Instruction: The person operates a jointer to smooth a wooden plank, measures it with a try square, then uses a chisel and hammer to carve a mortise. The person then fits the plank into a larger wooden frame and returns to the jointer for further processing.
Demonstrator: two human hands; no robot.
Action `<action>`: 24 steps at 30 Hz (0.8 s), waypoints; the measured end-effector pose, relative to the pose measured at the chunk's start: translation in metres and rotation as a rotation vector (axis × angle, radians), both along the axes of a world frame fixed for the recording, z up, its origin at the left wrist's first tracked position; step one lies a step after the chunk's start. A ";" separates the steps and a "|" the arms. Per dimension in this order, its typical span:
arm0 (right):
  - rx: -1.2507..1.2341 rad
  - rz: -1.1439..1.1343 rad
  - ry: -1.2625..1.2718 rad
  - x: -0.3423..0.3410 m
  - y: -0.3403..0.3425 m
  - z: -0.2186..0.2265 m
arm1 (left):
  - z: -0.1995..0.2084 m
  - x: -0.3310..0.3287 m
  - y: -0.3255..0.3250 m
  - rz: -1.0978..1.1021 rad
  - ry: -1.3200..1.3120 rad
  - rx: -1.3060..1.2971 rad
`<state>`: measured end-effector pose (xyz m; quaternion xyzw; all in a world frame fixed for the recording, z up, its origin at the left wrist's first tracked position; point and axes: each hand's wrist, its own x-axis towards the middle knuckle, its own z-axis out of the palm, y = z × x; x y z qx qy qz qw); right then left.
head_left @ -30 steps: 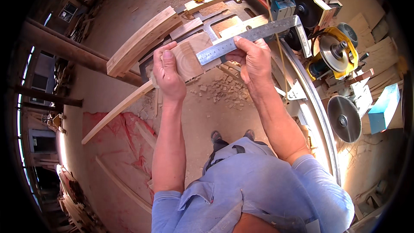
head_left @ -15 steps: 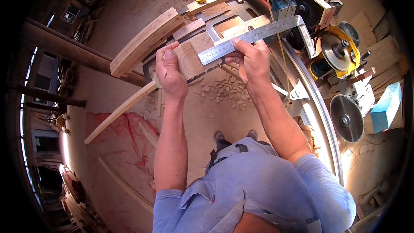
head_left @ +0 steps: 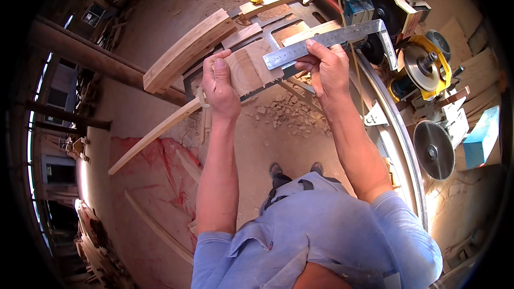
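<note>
A steel carpenter's square is held in my right hand, thumb on its marked blade and fingers bent underneath. The blade's free end lies over the right part of a pale wooden block with curved grain. My left hand is closed on the block's left side, thumb on top; its fingertips are partly hidden. Beyond the right hand, the square's short leg hangs toward the machine at the right.
Behind the block is a metal machine table with wood pieces and a yellow tape measure. A thick curved beam stands left. Round saw blades are at the right. Wood offcuts litter the floor below.
The square has slid right along the block with my right hand, so more of the block's face shows. My left hand keeps its hold; the whole view has shifted slightly.
</note>
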<state>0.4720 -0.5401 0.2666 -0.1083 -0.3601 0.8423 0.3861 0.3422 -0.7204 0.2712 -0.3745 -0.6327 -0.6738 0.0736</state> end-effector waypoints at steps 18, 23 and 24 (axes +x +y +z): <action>-0.026 -0.036 -0.054 -0.016 -0.030 0.012 | 0.003 -0.001 -0.001 -0.015 -0.033 0.071; -0.008 -0.052 -0.048 -0.012 -0.028 0.011 | 0.000 0.000 0.002 -0.014 -0.010 0.070; -0.003 -0.056 -0.045 -0.012 -0.028 0.012 | 0.000 0.001 0.002 -0.012 -0.011 0.065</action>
